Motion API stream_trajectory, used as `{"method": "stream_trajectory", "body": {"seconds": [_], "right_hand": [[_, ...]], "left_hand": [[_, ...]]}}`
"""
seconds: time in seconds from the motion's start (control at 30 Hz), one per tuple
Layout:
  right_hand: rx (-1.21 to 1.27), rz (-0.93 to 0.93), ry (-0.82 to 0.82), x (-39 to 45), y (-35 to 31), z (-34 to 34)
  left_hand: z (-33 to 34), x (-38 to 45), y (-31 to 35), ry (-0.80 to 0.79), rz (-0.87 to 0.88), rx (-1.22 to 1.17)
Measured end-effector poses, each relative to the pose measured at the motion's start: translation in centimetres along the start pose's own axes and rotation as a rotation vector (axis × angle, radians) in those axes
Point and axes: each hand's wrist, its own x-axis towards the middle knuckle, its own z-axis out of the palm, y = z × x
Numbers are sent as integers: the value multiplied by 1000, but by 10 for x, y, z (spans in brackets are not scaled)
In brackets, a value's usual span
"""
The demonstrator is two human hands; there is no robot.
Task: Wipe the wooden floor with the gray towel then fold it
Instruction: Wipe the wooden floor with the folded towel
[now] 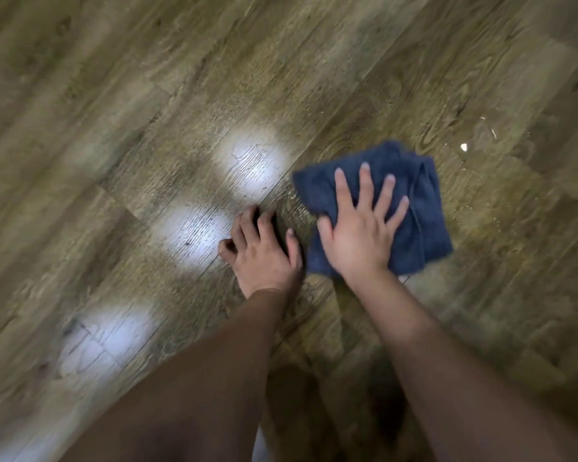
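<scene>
A: Blue-gray towel (411, 208), bunched, lies right of frame centre on the wooden floor (147, 95). Right hand (357, 235) pressed flat on its lower left part, fingers straight and spread; cloth extends above and to the right of the fingers.

B: Left hand (264, 251)?

A: Just left of the towel, fingertips propped on bare boards, fingers bent, holding nothing. White specks (463, 147) on the floor at upper right.

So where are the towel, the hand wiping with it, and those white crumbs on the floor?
towel (427, 208): head view, its bare right part.
right hand (357, 235): head view, back of the hand.
white crumbs (463, 147): head view, the biggest speck.
</scene>
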Motion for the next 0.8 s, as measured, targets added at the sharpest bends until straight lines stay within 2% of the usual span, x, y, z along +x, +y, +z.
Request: {"method": "stream_trajectory", "body": {"seconds": [0.1,0.2,0.43,0.63,0.8], "right_hand": [[16,-25,-26,49,-13,-8],[-3,-50,-19,53,-13,-8],[-51,-120,-4,-59,17,7],[-91,-68,-66,-180,46,27],[-121,-56,-79,-181,43,30]], "left_hand": [[0,0,0,12,9,-9],[1,0,-1,32,19,-17],[2,1,-3,21,37,-41],[2,0,-2,53,19,-40],[5,1,-4,58,20,-39]]}}
